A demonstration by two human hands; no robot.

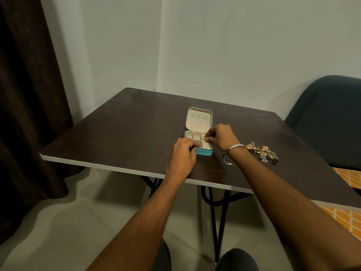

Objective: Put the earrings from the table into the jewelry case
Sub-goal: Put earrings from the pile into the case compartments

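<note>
A small teal jewelry case (198,119) lies open on the dark table (127,130), its cream lid tilted back and its tray split into several compartments. My right hand (219,136) hovers over the tray's right side and pinches a small gold earring (204,137) at the fingertips. My left hand (184,151) grips the case's near left corner, fingers curled against it. A pile of gold and silver earrings (262,151) lies on the table to the right of my right wrist.
The table's near edge (117,168) runs diagonally across the view, with black metal legs below. A dark chair (330,118) stands at the right. A brown curtain (25,94) hangs at the left. My knees show at the bottom.
</note>
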